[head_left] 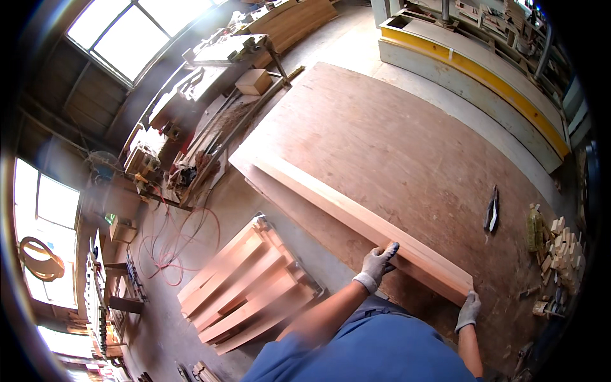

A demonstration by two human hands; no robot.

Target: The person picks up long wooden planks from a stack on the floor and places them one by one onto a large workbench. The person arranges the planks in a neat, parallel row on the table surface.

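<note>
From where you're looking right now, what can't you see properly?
All in the head view:
- Underside of the long wooden beam: hidden by the beam itself.
- Palm of the left hand: hidden by its own gloved back.
- The person's feet: out of sight beyond the blue shirt and lower edge.
- Outdoors through the upper window: lost in white glare.

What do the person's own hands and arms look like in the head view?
The left hand wears a pale grey fabric glove with dark patches at the fingers and a whitish cuff; the right hand wears a similar pale grey glove. Both forearms are bare above the cuffs. The top is plain blue.
</note>
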